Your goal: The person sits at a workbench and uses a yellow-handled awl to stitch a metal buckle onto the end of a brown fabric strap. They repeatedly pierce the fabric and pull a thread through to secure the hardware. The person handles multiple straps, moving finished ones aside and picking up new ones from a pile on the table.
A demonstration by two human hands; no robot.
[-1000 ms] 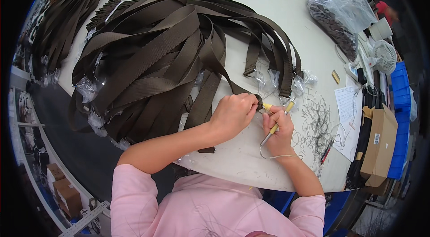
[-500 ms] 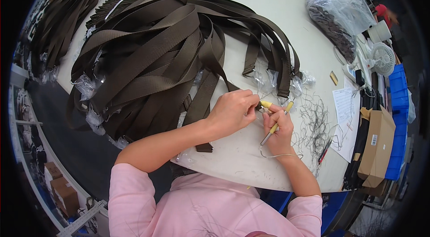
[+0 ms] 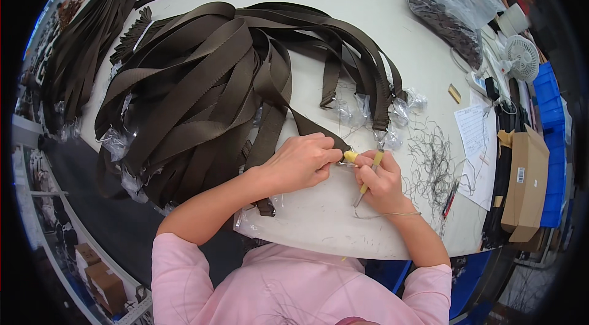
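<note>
A dark brown webbing strap [image 3: 310, 125] runs from a large pile to my left hand [image 3: 302, 160], which is closed on its end at the table's front. Close by on the right, my right hand [image 3: 381, 182] grips a slim pen-like tool [image 3: 372, 176] with a yellow handle and a metal shaft slanting down to the left. A thin pale cord [image 3: 392, 213] trails from the shaft end over my right wrist. A yellow finger cover [image 3: 350, 157] on my right hand is beside the strap end. My fingers partly hide what is between the hands.
Heaped brown straps [image 3: 184, 98], some with clear plastic on their ends, spread at the left. Loose dark threads [image 3: 432, 168] lie right of my right hand. Farther right are a paper sheet [image 3: 472, 131], small white fan [image 3: 521, 57], cardboard box [image 3: 526, 184] and plastic bag [image 3: 451, 3].
Both hands have come slightly nearer my body, the left also leftward. More of the held strap now shows above them. The tool has tilted more upright in my right hand.
</note>
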